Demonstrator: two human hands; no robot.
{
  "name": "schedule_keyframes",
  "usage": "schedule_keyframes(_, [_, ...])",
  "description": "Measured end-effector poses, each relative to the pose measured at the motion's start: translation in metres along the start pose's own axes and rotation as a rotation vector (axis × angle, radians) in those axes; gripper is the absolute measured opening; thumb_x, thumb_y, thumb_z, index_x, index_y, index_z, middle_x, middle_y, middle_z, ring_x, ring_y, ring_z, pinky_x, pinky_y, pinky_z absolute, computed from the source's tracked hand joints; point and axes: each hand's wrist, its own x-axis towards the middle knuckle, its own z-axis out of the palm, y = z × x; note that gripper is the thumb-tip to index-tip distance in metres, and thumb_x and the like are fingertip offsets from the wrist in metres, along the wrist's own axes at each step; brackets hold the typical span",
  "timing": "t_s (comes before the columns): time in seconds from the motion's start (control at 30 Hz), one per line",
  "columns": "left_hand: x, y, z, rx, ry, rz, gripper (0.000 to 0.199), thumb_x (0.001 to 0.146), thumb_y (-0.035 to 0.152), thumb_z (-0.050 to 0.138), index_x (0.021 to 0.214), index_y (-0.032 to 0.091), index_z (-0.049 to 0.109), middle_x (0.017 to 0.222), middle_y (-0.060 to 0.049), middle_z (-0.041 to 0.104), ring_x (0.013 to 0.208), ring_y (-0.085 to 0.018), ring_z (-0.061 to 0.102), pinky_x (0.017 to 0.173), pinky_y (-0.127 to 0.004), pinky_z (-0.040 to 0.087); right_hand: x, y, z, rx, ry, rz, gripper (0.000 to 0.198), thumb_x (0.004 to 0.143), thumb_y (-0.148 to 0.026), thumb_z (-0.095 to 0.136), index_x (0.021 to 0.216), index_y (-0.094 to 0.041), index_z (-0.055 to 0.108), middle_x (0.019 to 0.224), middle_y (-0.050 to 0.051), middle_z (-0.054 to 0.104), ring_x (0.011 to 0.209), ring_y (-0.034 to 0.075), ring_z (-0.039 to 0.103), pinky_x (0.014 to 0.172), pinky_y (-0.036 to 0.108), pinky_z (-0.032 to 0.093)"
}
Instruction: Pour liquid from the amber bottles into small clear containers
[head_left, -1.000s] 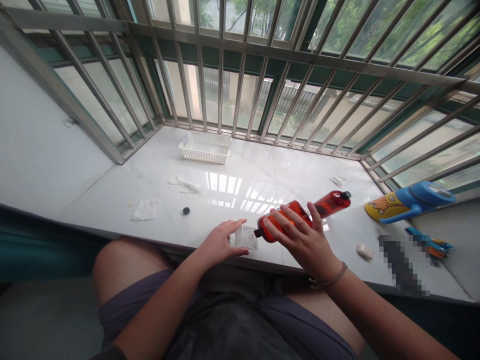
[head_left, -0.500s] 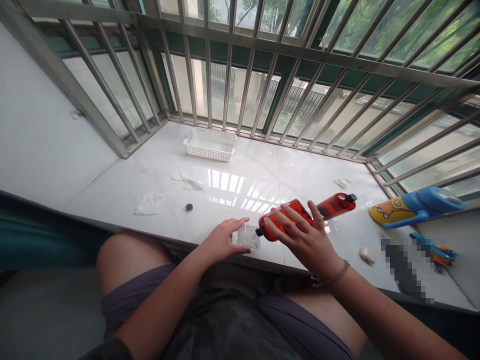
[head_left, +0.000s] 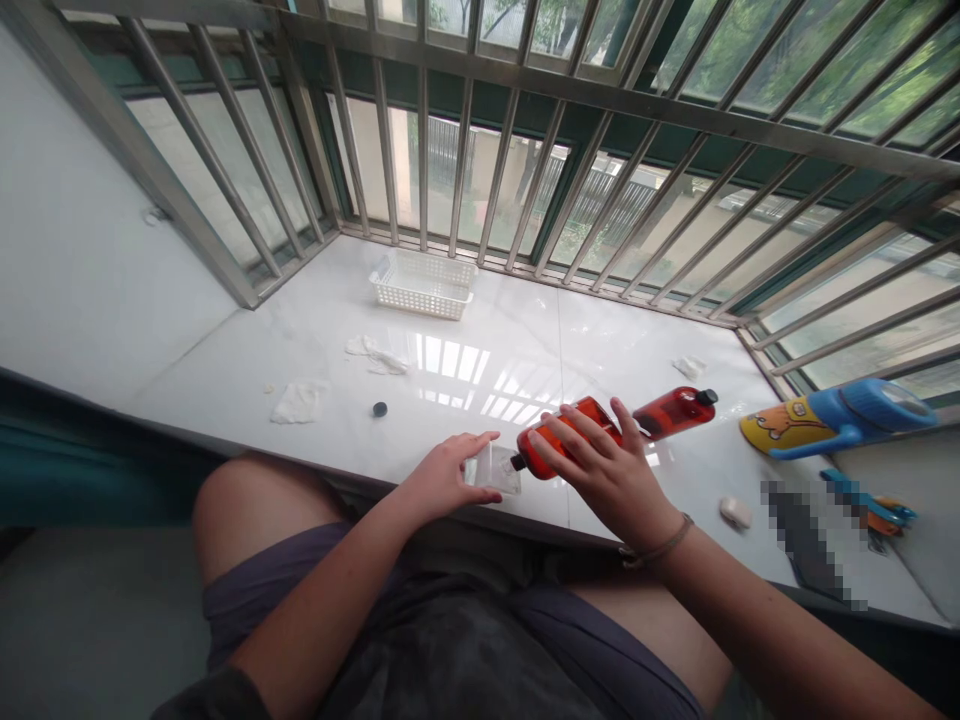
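Near the lower middle of the frame, an orange bottle (head_left: 559, 440) is gripped by the right hand (head_left: 604, 475), whose fingers are wrapped over its body. It is tipped on its side, with its dark neck pointed to the left at a small clear container (head_left: 495, 470). That container is steadied on the front edge of the white ledge (head_left: 615, 350) by the left hand (head_left: 442, 480), its thumb and fingertips closed lightly against the container's near side. Neck and container are seen just beside each other; whether they touch cannot be told. A thin band is worn on the right wrist.

Just right of the held bottle, a second orange bottle (head_left: 675, 410) with a black cap is laid flat on the ledge. A small black cap (head_left: 379, 409) is seen left of centre, well apart from the hands, with a crumpled tissue (head_left: 298, 403) further left and another scrap of tissue (head_left: 375, 355) above it. A white basket (head_left: 424, 284) is set towards the upper middle, close to the metal window bars (head_left: 480, 130). At the right edge, a blue and yellow toy (head_left: 832, 420) is lying on the ledge, with a small pale lump (head_left: 735, 512) below it and to its left. Bare knees and dark shorts are seen along the bottom of the frame.
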Motion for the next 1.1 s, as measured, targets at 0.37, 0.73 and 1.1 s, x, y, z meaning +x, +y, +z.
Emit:
schedule_keyframes(0.37, [0.001,0.000,0.000,-0.015,-0.002,-0.012,0.095,0.071,0.046,0.098,0.157,0.034,0.059,0.141,-0.007,0.070,0.099,-0.025,0.068,0.090,-0.038,0.059,0.007,0.006,-0.004,0.015,-0.047,-0.042,0.055,0.099,-0.001,0.059,0.146,-0.029,0.063,0.147,0.003,0.071,0.143,0.027,0.059,0.137,0.062,0.014])
schedule_keyframes(0.73, [0.001,-0.004,0.001,-0.029,0.001,-0.003,0.099,0.069,0.048,0.099,0.158,0.033,0.058,0.132,-0.006,0.072,0.092,-0.023,0.066,0.089,-0.037,0.057,0.009,0.014,-0.007,0.054,-0.060,-0.025,0.060,0.101,-0.002,0.056,0.153,-0.032,0.058,0.150,0.003,0.069,0.147,0.028,0.056,0.137,0.063,0.016])
schedule_keyframes(1.1, [0.002,-0.008,0.003,-0.047,0.008,0.007,0.099,0.068,0.043,0.100,0.158,0.032,0.059,0.140,-0.007,0.071,0.096,-0.024,0.067,0.089,-0.036,0.057,0.016,0.016,-0.019,0.014,-0.056,-0.064,0.054,0.102,-0.002,0.059,0.150,-0.027,0.060,0.152,0.005,0.068,0.147,0.030,0.056,0.135,0.062,0.019])
